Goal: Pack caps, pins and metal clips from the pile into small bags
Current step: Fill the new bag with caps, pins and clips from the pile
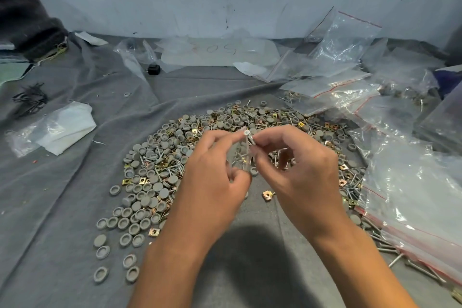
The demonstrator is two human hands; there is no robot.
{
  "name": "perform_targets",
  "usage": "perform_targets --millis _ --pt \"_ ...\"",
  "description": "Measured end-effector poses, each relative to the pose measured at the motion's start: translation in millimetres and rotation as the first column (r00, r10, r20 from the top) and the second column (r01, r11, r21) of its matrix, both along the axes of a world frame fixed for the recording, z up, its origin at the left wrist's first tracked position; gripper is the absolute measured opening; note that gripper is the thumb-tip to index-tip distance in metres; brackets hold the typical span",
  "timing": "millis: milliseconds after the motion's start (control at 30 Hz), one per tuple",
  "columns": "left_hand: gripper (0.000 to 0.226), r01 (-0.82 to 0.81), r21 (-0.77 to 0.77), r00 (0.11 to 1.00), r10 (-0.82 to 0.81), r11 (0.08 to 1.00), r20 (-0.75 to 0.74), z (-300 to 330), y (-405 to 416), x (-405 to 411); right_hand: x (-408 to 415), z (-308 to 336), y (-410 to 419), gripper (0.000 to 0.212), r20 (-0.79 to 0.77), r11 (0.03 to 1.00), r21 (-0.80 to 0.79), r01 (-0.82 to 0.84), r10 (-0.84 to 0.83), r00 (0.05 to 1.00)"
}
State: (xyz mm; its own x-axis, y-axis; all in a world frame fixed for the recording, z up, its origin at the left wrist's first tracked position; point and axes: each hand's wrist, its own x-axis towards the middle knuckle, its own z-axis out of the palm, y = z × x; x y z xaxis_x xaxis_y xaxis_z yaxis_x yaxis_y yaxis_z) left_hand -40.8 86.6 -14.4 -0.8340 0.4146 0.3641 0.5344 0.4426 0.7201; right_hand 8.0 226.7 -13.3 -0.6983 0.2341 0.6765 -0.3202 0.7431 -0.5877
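A small bag (242, 155) is held up between both hands, just above the pile (225, 157) on the grey cloth (62, 195); a pin (250, 138) sticks out of its top, head up, only part way in. The left hand (215, 172) pinches the bag's left side with curled fingers; the right hand (295, 170) pinches the pin near the bag's mouth. I think the pin is going into the bag now; its sharp tip could poke through the thin plastic, or catch on the edge if the mouth folds shut. If the left hand lets the bag tip, the bits already inside could fall back out and mix with the pile. The pile holds grey caps (140, 210), more pins and gold clips (267, 195), all mixed up, so a dropped bit would be hard to find; more empty bags (350, 40) lie to the right, some touching the pile, and loose bits could slide under them.
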Motion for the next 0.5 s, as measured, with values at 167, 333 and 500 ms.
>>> perform_targets --millis 167,333,500 --pt "0.058 0.019 0.01 1.0 -0.018 1.0 -0.008 -1.0 -1.2 -0.7 0.8 -0.2 3.9 0.015 0.06 0.999 0.029 -0.027 0.025 0.998" --pt "0.061 0.019 -0.003 1.0 -0.019 1.0 -0.018 -1.4 0.4 0.3 1.9 -0.2 3.3 0.014 0.116 0.998 -0.007 -0.063 0.063 0.991" --pt "0.055 0.029 0.001 1.0 -0.029 1.0 -0.002 -1.9 0.4 0.7 1.3 -1.6 1.9 0.017 0.128 0.986 -0.139 -0.091 0.109 0.986"
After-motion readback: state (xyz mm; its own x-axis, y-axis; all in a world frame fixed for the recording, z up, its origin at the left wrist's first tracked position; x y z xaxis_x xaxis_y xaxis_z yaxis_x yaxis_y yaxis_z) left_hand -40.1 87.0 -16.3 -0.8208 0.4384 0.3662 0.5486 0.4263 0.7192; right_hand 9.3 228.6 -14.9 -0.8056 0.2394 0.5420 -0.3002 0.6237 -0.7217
